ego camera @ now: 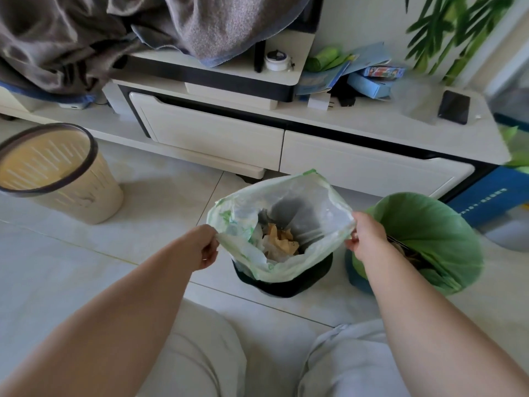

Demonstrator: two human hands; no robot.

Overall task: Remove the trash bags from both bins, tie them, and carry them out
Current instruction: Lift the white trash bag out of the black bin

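A pale green translucent trash bag [312, 202] stands pulled up out of a small black bin [286, 285] on the floor, its mouth held wide. Crumpled brown paper and other waste lie at its bottom. My left hand [204, 246] pinches the bag's left rim and my right hand [366, 236] pinches its right rim. Just to the right stands a second bin lined with a darker green bag [435, 233], its edge folded over the rim; my right forearm hides part of it.
An unlined beige bin with a dark rim [57, 173] stands at the left. A low white TV cabinet [343, 164] runs behind the bins, with grey blankets, a roll of green bags [323, 58], boxes and a phone [453, 107] on it. My knees are at the bottom.
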